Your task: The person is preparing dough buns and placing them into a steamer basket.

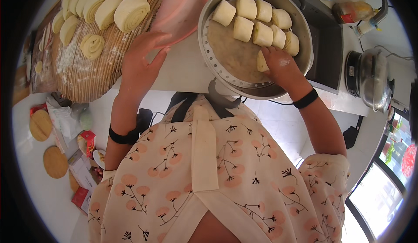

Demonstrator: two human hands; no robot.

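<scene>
My right hand [282, 65] reaches into a round metal steamer [203, 51] and pinches a pale rolled dough bun [261, 62], partly hidden behind the fingers. Several more rolled buns [243, 29] sit in two rows toward the far and right side of the steamer. They rest on a damp, brownish liner [225, 56] over the perforated tray. My left hand [142, 57], fingers apart and holding nothing, hovers by the right edge of a floured reed mat [93, 74]. Several cut dough rolls [132, 13] stand on that mat, with a single twisted piece [92, 46] nearer to me.
A pink plastic basin [183, 11] lies between mat and steamer. Right of the steamer are a dark sink [326, 50], an electric pot with a glass lid [372, 79] and a bottle [354, 12]. Boxes and bags [62, 115] are at the lower left.
</scene>
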